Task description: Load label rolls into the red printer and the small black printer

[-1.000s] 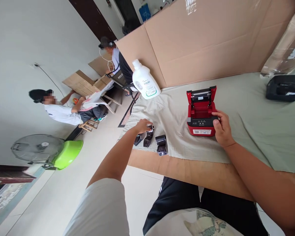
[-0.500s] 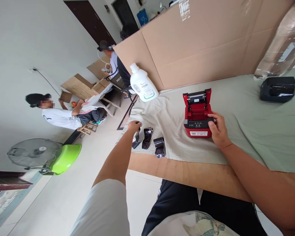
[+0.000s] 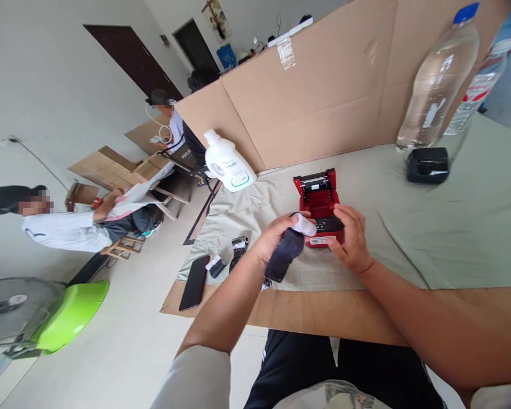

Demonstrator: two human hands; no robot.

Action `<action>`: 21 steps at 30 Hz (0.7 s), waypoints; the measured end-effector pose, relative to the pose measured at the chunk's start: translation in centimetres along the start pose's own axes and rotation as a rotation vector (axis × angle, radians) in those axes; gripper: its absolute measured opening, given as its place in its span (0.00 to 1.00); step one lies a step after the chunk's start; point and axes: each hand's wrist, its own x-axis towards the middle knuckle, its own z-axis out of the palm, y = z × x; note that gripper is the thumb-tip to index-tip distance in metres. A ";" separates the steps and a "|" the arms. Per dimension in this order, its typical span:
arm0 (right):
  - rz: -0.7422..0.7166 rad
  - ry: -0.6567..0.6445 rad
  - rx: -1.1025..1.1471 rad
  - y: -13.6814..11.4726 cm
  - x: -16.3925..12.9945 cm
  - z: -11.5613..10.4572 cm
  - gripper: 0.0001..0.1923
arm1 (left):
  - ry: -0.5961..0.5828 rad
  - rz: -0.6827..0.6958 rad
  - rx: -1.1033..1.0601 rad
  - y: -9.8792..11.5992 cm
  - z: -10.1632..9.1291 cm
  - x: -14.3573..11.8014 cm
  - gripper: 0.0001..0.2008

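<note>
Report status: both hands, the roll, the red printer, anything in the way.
Left hand shut on paper roll, dark wrapper hanging. Right hand steadying red printer, lid open. Nothing between roll and printer.

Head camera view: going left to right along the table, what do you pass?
Black phone → small black rolls → left hand holding a white roll with dark wrapping → red printer with its lid open → right hand on its front → black device.
</note>
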 end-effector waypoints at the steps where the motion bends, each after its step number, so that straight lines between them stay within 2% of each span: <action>1: -0.030 -0.020 0.001 -0.4 0.1 0.0 0.30 | 0.007 0.017 -0.026 -0.8 1.0 0.4 0.26; 3: -0.058 -0.051 -0.002 -0.9 0.2 -0.1 0.32 | 0.044 0.060 -0.044 -1.9 2.2 0.9 0.26; 5: -0.069 -0.050 0.006 -1.3 0.3 -0.1 0.33 | 0.057 0.113 0.029 -2.3 2.8 0.9 0.25; 9: -0.072 -0.033 0.123 -1.8 0.6 -0.4 0.25 | 0.048 0.221 0.287 -2.1 3.3 -0.2 0.25; 12: -0.012 -0.008 0.202 -1.7 0.5 -0.4 0.21 | 0.083 0.282 0.337 -2.1 3.3 -0.9 0.24; 17: 0.132 0.018 0.304 -1.0 0.0 -0.1 0.20 | 0.128 0.234 0.270 -3.3 2.6 0.0 0.22; 19: 0.139 -0.010 0.323 -0.9 -0.1 -0.2 0.21 | 0.127 0.217 0.215 -3.5 2.1 0.6 0.22; 21: 0.097 -0.046 0.321 -0.9 0.0 -0.3 0.20 | 0.073 0.208 0.190 -3.2 1.7 0.7 0.24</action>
